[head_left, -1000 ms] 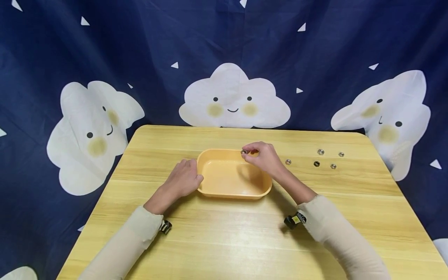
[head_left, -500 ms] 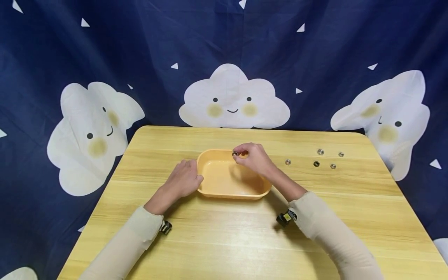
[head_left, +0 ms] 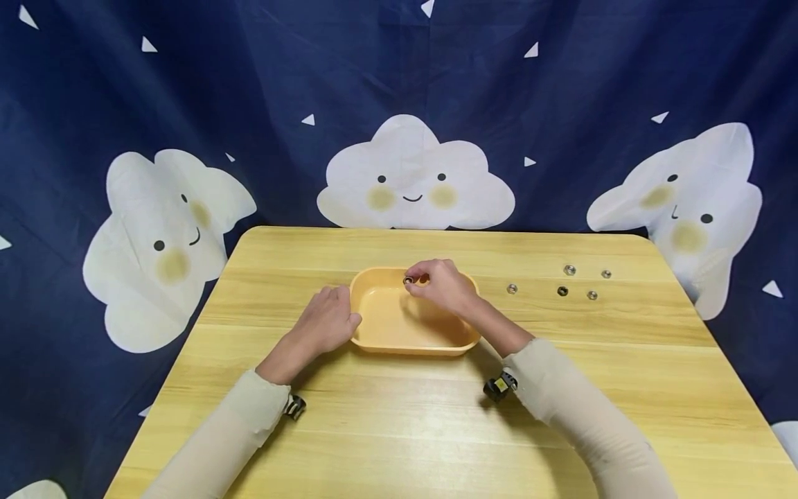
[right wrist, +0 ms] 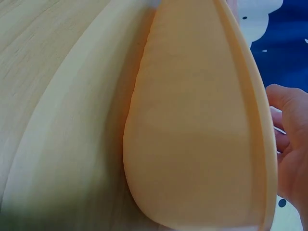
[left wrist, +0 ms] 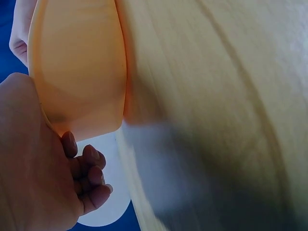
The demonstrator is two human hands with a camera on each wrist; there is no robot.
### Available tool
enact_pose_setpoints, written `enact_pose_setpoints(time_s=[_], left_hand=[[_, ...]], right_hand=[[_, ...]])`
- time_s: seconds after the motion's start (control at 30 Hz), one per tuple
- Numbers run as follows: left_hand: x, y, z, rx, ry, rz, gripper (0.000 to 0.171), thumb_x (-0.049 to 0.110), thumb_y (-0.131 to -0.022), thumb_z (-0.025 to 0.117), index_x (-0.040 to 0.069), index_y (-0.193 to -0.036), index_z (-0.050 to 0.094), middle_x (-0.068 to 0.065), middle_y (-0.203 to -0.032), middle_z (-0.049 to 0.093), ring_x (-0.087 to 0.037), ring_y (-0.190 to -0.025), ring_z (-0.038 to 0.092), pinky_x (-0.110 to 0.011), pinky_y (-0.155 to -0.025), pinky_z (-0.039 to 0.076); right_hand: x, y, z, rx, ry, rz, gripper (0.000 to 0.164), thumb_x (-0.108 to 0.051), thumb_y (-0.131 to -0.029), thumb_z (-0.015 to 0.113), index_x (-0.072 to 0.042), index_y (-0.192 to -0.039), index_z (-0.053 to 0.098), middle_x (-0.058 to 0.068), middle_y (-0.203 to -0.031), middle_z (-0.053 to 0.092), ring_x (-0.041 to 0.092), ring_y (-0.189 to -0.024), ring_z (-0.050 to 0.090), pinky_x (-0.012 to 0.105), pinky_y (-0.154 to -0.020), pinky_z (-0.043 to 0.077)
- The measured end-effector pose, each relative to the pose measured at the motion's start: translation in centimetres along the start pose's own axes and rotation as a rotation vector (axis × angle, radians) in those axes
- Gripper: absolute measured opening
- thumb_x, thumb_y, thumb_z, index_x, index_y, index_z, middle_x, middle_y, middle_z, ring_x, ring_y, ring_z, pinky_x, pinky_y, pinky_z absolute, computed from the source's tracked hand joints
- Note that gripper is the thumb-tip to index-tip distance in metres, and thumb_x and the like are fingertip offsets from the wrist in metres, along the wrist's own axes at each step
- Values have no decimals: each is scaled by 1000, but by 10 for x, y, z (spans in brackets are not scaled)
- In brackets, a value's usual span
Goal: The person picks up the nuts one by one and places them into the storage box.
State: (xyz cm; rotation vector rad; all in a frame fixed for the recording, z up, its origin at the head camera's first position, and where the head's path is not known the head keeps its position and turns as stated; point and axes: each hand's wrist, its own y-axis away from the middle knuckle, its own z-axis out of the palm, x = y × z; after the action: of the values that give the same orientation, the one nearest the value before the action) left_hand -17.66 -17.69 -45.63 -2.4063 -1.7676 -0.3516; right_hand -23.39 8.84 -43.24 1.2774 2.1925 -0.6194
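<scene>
A yellow-orange plastic tray (head_left: 411, 350) lies on the wooden table, its inside floor bare in the head view. My left hand (head_left: 325, 320) grips the tray's left rim; in the left wrist view its fingers (left wrist: 91, 180) curl by the tray's corner. Over the far part of the tray, my right hand (head_left: 438, 285) pinches a small metal nut (head_left: 408, 281) between thumb and fingertips. From the right wrist, the tray's side wall (right wrist: 192, 120) fills the middle and hides the nut, while part of the right hand (right wrist: 292, 139) shows beyond the rim.
Several loose nuts lie right of the tray: one silver nut (head_left: 512, 288) closest to it, a dark nut (head_left: 562, 291), and others farther right, such as a larger silver nut (head_left: 570, 269). A blue curtain (head_left: 280, 90) with white clouds hangs behind the table's far edge.
My right hand has moved left over the tray and slightly lower, carrying the nut from near the far right rim toward the middle. The left hand stays on the rim.
</scene>
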Motion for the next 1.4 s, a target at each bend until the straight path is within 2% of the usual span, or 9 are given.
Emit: enact_pose_setpoints(time_s=[0.17,0.43,0.8,0.93,1.07,1.23,1.4], left_hand=[[0,0,0,11,-12,5,24,29,-93,49,5,-94,50,-6,-84,53,-28,-83,48,-38,-77,39],[0,-1,1,11,9,-6,22,27,-93,51,5,-94,51,-7,-84,54,-28,-85,51,-39,-76,41],[-1,-1,0,18,26,-12,23,26,-93,54,3,-96,52,-8,-84,54,-28,-84,52,-38,-75,41],[0,-1,2,20,23,-9,25,27,-93,53,2,-98,52,-8,-85,54,-28,-85,52,-39,-76,42],[0,0,1,18,21,-10,25,26,-93,53,2,-98,52,-8,-85,53,-28,-85,51,-39,-76,41],[-1,1,2,21,21,-13,23,26,-93,54,3,-96,52,-7,-84,53,-28,-84,51,-38,-75,40],[-2,0,3,26,23,-6,24,26,-93,54,2,-97,52,-8,-84,53,-28,-84,51,-38,-75,40]], right_hand=[[2,-1,4,-18,17,-28,18,-23,-93,73,-12,-105,81,1,-99,80,14,-88,70,27,-77,55],[6,-1,9,-78,2,-27,13,-21,-93,74,-14,-101,81,-1,-97,80,12,-86,69,25,-76,55],[5,0,12,-85,25,-64,13,-19,-90,76,-13,-101,81,-1,-98,79,11,-88,69,26,-80,56],[5,2,14,-99,35,-65,12,-17,-91,77,-12,-102,80,-1,-98,79,10,-85,69,24,-76,56],[6,2,16,-137,46,-78,13,-16,-91,76,-11,-103,80,0,-98,78,8,-83,68,22,-74,56],[5,2,18,-198,44,-71,15,-15,-92,75,-10,-105,80,3,-103,78,11,-88,70,22,-80,57],[7,3,20,-203,56,-112,15,-12,-91,75,-7,-104,81,6,-100,79,13,-87,71,21,-79,58]])
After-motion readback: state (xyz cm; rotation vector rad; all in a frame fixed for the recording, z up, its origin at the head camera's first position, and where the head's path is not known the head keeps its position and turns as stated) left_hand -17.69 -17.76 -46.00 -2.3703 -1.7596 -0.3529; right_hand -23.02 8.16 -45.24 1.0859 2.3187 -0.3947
